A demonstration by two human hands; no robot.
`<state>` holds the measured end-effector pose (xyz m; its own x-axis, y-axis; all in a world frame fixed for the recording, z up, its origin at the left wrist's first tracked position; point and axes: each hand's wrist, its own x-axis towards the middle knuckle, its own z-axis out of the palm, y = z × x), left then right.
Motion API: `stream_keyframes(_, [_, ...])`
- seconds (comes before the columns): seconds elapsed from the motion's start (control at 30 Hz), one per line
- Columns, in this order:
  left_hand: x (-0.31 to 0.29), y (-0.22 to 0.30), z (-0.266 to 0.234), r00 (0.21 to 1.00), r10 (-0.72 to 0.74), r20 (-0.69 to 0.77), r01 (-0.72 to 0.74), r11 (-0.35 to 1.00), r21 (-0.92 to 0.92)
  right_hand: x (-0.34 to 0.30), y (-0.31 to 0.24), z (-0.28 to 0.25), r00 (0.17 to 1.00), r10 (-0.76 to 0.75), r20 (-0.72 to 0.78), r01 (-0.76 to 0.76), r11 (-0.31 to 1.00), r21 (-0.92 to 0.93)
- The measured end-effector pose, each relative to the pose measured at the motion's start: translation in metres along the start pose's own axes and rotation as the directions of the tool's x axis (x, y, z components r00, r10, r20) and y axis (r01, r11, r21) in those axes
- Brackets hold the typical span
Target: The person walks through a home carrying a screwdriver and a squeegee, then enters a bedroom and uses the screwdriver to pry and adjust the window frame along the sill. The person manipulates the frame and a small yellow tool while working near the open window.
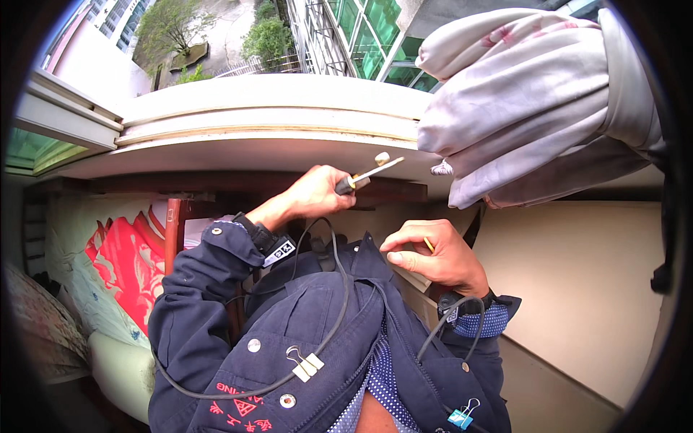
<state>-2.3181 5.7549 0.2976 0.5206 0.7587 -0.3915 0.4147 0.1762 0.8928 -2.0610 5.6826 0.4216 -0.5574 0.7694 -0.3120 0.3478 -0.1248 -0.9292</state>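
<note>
My left hand (320, 192) is closed around the dark handle of a screwdriver (346, 185), which has a yellow band. Its metal shaft (379, 168) points right and slightly away from me, below the window sill. Just beside the shaft is a small beige piece (381, 158); I cannot tell whether the two touch. My right hand (437, 254) is closed in front of my jacket, thumb near the bent forefinger. Between its fingers shows a thin yellow piece (429, 245), mostly hidden. The hands are apart.
A white window sill (274, 108) runs across ahead, with an open window frame (68, 115) at left. A gathered pale curtain (534, 108) hangs at right above a cream panel (577, 289). Red-patterned bedding (126, 260) lies at left. A grey cable (345, 289) crosses my jacket.
</note>
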Motion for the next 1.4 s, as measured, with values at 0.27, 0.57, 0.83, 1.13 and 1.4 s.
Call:
stream_keyframes(0.27, [-0.019,0.03,-0.066,0.997,0.02,0.074,-0.038,0.969,0.243,0.009,-0.033,0.013,0.908,-0.366,0.202,0.359,0.931,0.071])
stream_keyframes(0.57, [-0.042,0.052,-0.076,0.99,0.086,0.111,-0.123,0.909,0.399,0.03,-0.045,0.048,0.668,-0.57,0.478,0.565,0.807,0.171])
stream_keyframes(0.83, [-0.066,0.082,-0.117,0.992,0.12,-0.026,-0.102,0.926,0.365,0.034,-0.044,0.044,0.627,-0.695,0.353,0.719,0.69,0.081])
stream_keyframes(1.13, [-0.037,0.06,-0.091,0.979,0.183,0.092,-0.204,0.834,0.512,0.053,-0.086,0.03,0.634,-0.544,0.55,0.645,0.764,0.011])
stream_keyframes(1.4, [-0.037,0.047,-0.068,0.98,0.154,0.124,-0.196,0.83,0.523,0.076,-0.113,0.041,0.754,-0.39,0.529,0.534,0.833,-0.147])
